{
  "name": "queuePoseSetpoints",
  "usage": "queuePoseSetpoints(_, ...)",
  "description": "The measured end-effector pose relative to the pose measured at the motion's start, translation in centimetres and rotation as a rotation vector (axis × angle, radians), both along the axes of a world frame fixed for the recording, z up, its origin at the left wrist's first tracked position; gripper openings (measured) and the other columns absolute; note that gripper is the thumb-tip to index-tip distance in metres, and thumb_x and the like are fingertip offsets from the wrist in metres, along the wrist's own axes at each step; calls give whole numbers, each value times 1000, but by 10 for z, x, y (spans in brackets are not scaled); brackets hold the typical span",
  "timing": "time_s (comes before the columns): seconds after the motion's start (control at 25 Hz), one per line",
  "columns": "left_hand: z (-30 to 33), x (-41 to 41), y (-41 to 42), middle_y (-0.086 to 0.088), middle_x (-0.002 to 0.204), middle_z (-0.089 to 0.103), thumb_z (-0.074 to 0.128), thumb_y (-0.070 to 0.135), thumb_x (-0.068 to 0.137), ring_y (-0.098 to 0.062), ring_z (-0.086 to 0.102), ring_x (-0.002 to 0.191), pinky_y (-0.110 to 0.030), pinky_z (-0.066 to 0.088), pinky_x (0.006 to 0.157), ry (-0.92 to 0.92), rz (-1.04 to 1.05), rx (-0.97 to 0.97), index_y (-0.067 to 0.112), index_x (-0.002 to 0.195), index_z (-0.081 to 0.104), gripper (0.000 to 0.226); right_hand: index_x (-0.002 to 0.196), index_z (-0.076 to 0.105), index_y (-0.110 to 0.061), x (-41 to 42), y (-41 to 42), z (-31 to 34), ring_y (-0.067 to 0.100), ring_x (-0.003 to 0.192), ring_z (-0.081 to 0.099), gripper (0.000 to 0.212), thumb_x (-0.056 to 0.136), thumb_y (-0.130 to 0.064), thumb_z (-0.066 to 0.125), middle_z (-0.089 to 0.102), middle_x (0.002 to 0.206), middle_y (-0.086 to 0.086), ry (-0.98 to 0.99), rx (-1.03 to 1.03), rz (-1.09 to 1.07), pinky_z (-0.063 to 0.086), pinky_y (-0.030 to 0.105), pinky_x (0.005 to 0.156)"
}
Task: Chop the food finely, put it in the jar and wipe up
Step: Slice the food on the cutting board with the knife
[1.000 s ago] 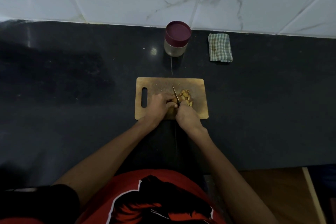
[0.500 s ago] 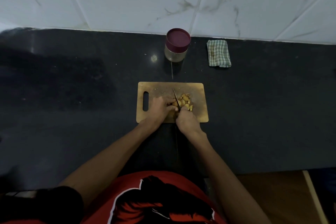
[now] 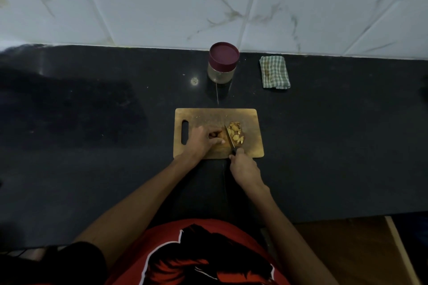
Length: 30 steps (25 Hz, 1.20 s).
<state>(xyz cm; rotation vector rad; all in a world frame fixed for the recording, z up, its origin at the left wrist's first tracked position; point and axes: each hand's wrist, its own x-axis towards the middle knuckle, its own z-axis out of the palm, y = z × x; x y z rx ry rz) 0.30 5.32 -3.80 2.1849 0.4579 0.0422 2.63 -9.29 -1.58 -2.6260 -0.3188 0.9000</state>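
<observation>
A wooden chopping board (image 3: 251, 120) lies on the black counter (image 3: 92, 146). A small pile of yellowish chopped food (image 3: 236, 133) sits right of the board's middle. My right hand (image 3: 245, 168) grips the handle of a small knife (image 3: 229, 136) at the board's near edge, its blade angled along the left side of the pile. My left hand (image 3: 203, 140) rests on the board just left of the blade with curled fingers; whatever it holds is hidden. A clear jar (image 3: 222, 65) with a maroon lid on stands behind the board.
A folded green checked cloth (image 3: 274, 71) lies right of the jar by the white tiled wall (image 3: 208, 2). The counter's front edge runs below my forearms, with a wooden floor strip (image 3: 347, 250) at lower right.
My right hand has drawn back toward the board's near edge, showing more of the blade. The left hand stays left of the knife. The camera has tilted up slightly.
</observation>
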Motion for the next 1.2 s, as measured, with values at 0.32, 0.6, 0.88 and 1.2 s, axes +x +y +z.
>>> queuePoseSetpoints(0.32,-1,-1,0,-5,123,63,73,19,80,1,54,92,-1,41,74,32,-46,12,9,122,61,45,112,50,-14,-6,-12,4,23,95,60,22,105,-31,39,58,103,7,26,30,-46,51,44,82)
queuePoseSetpoints(0.6,2,-2,-2,-6,123,62,71,9,80,-3,54,93,6,35,73,-4,-33,-18,6,121,61,41,109,50,-15,-7,-6,8,23,92,61,20,104,-32,40,61,100,7,-10,86,-19,53,46,81)
queuePoseSetpoints(0.88,4,0,-1,-7,117,65,74,10,77,-13,60,103,-20,46,90,-10,-39,-25,6,117,63,41,112,49,-13,-8,2,12,28,97,62,24,104,-32,39,62,103,10,-15,66,8,51,50,85)
queuePoseSetpoints(1.2,0,0,-1,-6,122,61,74,11,77,-13,60,101,-8,42,82,-4,-40,-42,5,118,63,43,119,46,-12,-11,6,13,28,102,61,23,105,-28,37,62,110,12,-34,-17,24,49,43,81)
